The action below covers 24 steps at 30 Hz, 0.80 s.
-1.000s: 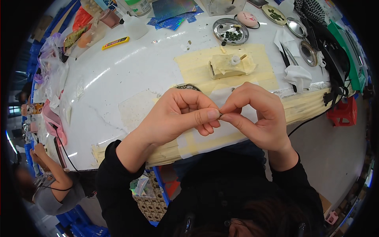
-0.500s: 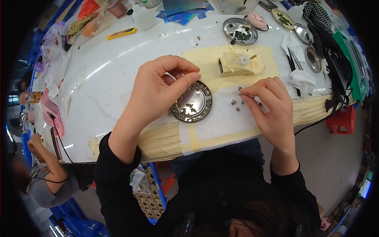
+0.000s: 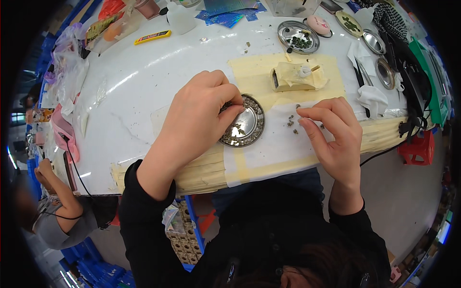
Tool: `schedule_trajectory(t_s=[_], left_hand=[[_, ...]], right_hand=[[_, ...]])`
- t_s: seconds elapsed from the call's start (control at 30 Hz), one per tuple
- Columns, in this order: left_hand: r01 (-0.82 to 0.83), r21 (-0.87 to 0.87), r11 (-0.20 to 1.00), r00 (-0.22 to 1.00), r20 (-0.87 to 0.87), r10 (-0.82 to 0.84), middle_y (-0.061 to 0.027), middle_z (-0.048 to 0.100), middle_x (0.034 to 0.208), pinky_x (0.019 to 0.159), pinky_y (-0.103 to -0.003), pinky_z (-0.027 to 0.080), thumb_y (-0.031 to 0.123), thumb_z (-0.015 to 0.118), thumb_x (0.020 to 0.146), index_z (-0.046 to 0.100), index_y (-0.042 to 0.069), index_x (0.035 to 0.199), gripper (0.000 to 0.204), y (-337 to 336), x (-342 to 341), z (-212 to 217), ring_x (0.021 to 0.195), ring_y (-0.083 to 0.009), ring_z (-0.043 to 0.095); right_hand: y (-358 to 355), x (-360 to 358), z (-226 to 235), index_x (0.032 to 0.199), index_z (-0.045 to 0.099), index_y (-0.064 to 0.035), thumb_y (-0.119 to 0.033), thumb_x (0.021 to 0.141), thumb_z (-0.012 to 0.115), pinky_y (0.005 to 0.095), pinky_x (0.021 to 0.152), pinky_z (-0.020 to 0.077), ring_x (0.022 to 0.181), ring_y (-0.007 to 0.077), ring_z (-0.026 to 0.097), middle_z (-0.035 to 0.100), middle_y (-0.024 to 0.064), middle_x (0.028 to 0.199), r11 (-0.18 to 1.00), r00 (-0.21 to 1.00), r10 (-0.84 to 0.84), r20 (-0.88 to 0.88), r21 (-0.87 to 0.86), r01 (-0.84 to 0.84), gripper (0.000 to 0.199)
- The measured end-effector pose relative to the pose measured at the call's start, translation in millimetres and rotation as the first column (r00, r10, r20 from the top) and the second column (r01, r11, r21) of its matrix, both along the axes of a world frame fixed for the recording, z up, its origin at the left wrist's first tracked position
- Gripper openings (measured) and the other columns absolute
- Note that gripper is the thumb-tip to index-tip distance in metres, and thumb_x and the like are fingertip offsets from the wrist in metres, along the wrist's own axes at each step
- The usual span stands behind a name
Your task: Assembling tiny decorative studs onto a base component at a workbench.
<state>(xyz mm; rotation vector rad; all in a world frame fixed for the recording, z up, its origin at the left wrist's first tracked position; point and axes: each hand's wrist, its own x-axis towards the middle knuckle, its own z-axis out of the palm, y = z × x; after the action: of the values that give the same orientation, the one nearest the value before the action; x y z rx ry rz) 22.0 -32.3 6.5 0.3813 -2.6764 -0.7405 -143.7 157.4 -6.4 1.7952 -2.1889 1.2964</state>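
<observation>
My left hand (image 3: 199, 113) is over the left part of a round metal dish (image 3: 260, 126), thumb and forefinger pinched together at its rim. Whatever is between those fingertips is too small or hidden to name. Many small grey-green pieces lie in a ring inside the dish, with a few in its shiny middle. To the right, my right hand (image 3: 336, 129) holds its thumb and forefinger slightly apart above white paper (image 3: 269, 161). Loose small pieces (image 3: 290, 123) are scattered beside those fingertips, and no piece shows in the gap.
Beyond the paper stands a tape-wrapped block (image 3: 295, 79). Farther back are a metal plate of dark green bits (image 3: 283, 31) and a yellow case (image 3: 152, 37). Tweezers (image 3: 363, 72) and small round tins (image 3: 384, 73) lie at right. Another person (image 3: 67, 211) sits at far left.
My left fingers have dropped toward the dish and pinch at its rim. My right thumb and forefinger have parted a little. The whole view has shifted slightly.
</observation>
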Motion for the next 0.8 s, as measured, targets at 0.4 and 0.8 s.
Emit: schedule_trajectory(t_s=[0.4,0.8], left_hand=[[0.075,0.402,0.913,0.997,-0.037,-0.066,-0.0062,0.063,0.084,0.066,-0.029,0.048,0.003,0.069,0.083,0.063,0.0,0.084,0.008,-1.6,-2.6,8.3,0.075,-0.0152,0.061],[0.124,0.966,0.226,0.992,-0.125,-0.011,-0.0115,0.07,0.088,0.069,-0.023,0.056,0.003,0.064,0.091,0.06,0.0,0.091,0.005,10.2,-3.6,8.5,0.078,-0.0136,0.069]], right_hand=[[0.6,7.4,6.9,0.088,0.071,-0.0036,-0.001,0.074,0.075,0.0331,0.063,0.0455,0.073,0.0239,0.057,0.061,0.0071,0.078,0.998,0.991,0.065,0.113,-0.023,-0.063,0.015],[-30.6,28.1,6.8,0.089,0.068,-0.0041,0.003,0.075,0.073,0.0319,0.061,0.0479,0.069,0.0221,0.06,0.063,0.0065,0.079,0.961,0.978,0.124,0.167,-0.265,-0.076,0.017]])
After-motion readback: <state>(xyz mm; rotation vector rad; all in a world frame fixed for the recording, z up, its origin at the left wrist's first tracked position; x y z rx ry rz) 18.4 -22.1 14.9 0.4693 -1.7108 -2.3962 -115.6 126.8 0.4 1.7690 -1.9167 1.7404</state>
